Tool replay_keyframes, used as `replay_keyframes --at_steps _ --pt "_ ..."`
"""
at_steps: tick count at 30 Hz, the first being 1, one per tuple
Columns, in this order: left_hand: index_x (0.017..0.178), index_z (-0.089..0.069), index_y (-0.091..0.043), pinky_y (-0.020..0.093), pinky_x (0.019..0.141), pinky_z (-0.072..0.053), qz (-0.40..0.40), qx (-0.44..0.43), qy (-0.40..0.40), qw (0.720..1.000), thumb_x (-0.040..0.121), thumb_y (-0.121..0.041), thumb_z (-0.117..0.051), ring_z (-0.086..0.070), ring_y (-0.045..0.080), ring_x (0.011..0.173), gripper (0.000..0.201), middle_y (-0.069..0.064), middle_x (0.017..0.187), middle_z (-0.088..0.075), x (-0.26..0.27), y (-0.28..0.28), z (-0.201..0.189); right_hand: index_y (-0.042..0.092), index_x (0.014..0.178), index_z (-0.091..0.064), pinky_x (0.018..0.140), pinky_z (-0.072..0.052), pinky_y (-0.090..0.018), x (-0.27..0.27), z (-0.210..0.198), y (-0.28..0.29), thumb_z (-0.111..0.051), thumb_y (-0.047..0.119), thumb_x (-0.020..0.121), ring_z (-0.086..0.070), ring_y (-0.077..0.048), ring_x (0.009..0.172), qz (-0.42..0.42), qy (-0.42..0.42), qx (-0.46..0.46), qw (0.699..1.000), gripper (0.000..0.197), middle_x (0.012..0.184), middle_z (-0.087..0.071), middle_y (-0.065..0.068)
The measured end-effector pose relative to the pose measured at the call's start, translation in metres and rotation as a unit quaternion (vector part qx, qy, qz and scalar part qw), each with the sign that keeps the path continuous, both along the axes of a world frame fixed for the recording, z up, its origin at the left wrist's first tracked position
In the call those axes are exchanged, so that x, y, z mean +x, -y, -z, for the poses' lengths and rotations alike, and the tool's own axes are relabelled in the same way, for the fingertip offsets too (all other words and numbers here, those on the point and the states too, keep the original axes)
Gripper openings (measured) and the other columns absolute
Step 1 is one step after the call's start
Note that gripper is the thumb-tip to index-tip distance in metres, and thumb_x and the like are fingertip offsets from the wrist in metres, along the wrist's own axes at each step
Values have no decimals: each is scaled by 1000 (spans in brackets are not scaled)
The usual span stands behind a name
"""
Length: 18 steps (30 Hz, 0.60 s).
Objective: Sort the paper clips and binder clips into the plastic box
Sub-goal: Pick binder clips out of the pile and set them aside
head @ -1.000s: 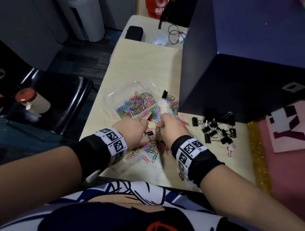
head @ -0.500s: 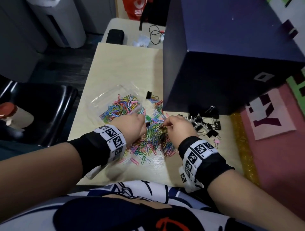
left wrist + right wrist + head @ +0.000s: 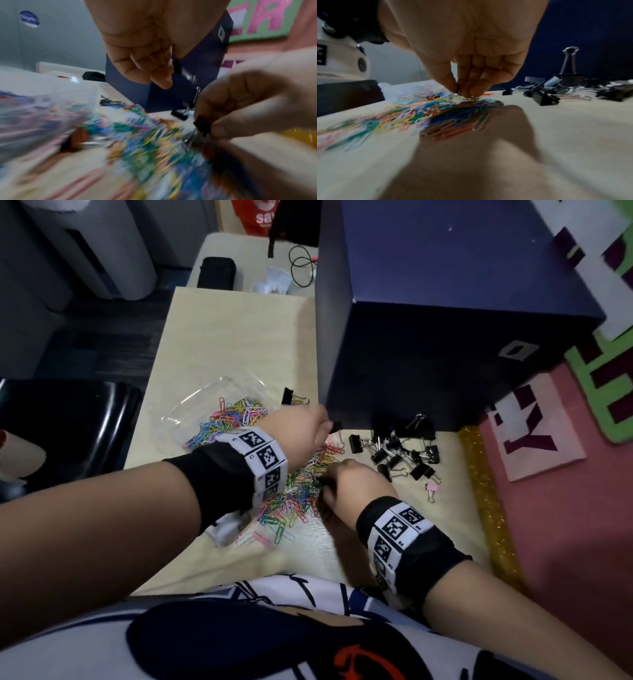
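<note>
A clear plastic box (image 3: 191,409) at the table's left holds coloured paper clips (image 3: 236,416). More paper clips (image 3: 294,498) lie in a loose pile on the table in front of it. My left hand (image 3: 329,424) hovers over the far side of the pile and pinches a black binder clip (image 3: 336,426), also seen in the left wrist view as the same binder clip (image 3: 178,67). My right hand (image 3: 323,486) reaches down into the pile and pinches another black binder clip (image 3: 202,127) with thumb and fingertips (image 3: 450,82). A heap of black binder clips (image 3: 400,453) lies to the right.
A big dark blue box (image 3: 445,330) stands right behind the clips. One black binder clip (image 3: 291,397) lies beside the plastic box, and a small pink one (image 3: 432,489) near the heap. A black chair (image 3: 68,422) is at the left. A gold strip (image 3: 486,508) edges the table at right.
My left hand has lifted off the paper clip pile and moved right towards the blue box with a black binder clip. My right hand stays low on the pile.
</note>
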<state>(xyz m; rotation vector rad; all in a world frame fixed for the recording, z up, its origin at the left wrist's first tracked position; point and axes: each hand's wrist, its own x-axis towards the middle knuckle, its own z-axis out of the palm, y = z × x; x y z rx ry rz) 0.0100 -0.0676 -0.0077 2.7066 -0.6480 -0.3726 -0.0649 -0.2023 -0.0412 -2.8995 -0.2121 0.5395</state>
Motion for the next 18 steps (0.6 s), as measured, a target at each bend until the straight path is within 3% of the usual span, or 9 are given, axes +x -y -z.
replay_keyframes --at_steps 3,5,8,11,14,18 --pt "127 -53 -23 29 85 -44 -16 -97 -43 994 99 -32 -37 -61 24 103 33 4 113 -66 4 16 -2 15 114 -57 76 -43 -32 4 -4 16 -48 36 89 -58 -30 102 91 -2 23 996 33 114 -57 -10" --pt "133 -49 -23 26 88 -42 -19 -101 -52 993 98 -29 -41 -58 22 111 36 3 121 -64 3 19 0 13 108 -58 71 -41 -30 6 -4 30 -45 33 90 -58 -29 96 150 13 31 988 30 111 -59 -11" --pt "129 -51 -22 31 92 -43 -2 -46 -33 998 94 -24 -47 -56 23 112 36 4 122 -60 3 9 8 10 99 -57 66 -41 -30 11 0 46 -40 29 90 -55 -28 84 226 24 41 973 27 102 -60 -12" --pt "120 -55 -21 35 90 -45 5 21 -1 1000 89 -22 -52 -55 25 107 31 4 116 -56 2 -10 13 10 107 -55 74 -45 -35 15 3 51 -37 32 94 -57 -30 95 274 24 22 961 31 109 -58 -12" --pt "113 -53 -20 40 84 -49 -17 99 39 994 86 -27 -56 -52 27 103 28 6 110 -54 2 -33 12 10 116 -50 84 -45 -39 19 1 44 -44 39 93 -54 -31 105 279 47 2 959 37 117 -51 -10" --pt "113 -50 -17 40 74 -48 -33 187 57 980 86 -34 -56 -53 31 102 33 8 112 -53 0 -61 11 15 106 -53 85 -45 -37 31 -1 19 -50 33 91 -51 -27 105 166 76 38 982 24 112 -49 -7"
